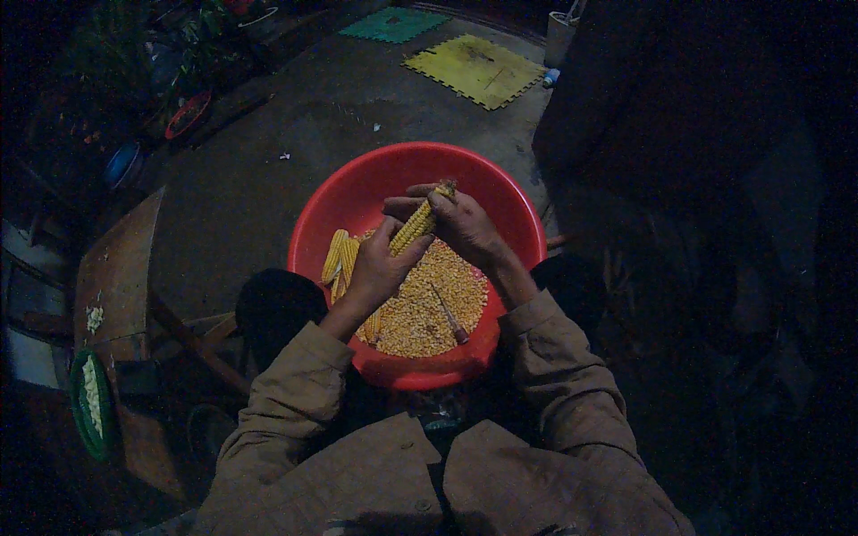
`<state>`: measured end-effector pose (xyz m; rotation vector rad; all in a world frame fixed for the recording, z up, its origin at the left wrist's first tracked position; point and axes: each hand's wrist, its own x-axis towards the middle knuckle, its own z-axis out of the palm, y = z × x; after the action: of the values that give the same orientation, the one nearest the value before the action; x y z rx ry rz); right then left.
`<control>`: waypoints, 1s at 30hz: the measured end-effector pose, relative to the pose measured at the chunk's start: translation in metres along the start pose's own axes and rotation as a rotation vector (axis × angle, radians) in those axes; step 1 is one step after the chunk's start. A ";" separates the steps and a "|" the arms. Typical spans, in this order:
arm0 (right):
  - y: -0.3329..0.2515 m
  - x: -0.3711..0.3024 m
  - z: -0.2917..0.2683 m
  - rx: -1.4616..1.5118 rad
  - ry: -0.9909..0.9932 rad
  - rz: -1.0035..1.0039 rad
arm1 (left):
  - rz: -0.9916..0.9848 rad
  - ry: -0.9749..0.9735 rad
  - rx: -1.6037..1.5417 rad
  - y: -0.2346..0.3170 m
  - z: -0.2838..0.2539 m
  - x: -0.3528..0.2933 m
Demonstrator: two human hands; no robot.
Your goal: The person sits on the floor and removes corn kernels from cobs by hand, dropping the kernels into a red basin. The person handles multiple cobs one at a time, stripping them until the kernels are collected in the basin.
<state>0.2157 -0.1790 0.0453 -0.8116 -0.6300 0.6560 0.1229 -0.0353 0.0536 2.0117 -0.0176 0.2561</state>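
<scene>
Both of my hands hold one ear of corn [414, 229] over a red basin [335, 192]. My left hand [380, 268] grips its lower end, thumb and fingers closed around it. Around the upper end, near the dark tip, is my right hand [460, 221], also closed. Loose yellow kernels [429, 308] cover the basin's bottom. Several more ears of corn [340, 259] lean at the basin's left side, partly hidden by my left hand. A thin pointed tool [450, 314] with a reddish-brown handle lies on the kernels toward the front right.
At the left stands a wooden board or table [116, 268], with a green tray [92, 402] of pale pieces near it. Farther off are a blue bowl [122, 165] and a red bowl [189, 115]. Yellow [483, 67] and green foam mats [393, 24] lie on the floor ahead.
</scene>
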 end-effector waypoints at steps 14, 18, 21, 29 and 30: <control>-0.002 0.000 0.002 0.070 -0.018 0.004 | -0.170 -0.073 -0.062 -0.003 -0.001 0.001; 0.002 0.006 0.006 0.123 0.137 0.023 | 0.196 0.098 0.182 -0.018 0.005 0.004; 0.015 0.007 -0.008 0.061 0.276 0.017 | 0.312 0.175 0.363 -0.013 0.010 0.003; 0.014 0.007 0.010 0.093 0.349 -0.036 | 0.328 0.164 0.523 -0.014 0.010 -0.002; 0.010 0.006 0.014 0.100 0.343 -0.010 | 0.315 0.169 0.512 -0.014 0.010 -0.002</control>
<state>0.2063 -0.1632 0.0466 -0.8034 -0.2878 0.5188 0.1242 -0.0377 0.0363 2.4855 -0.1791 0.6875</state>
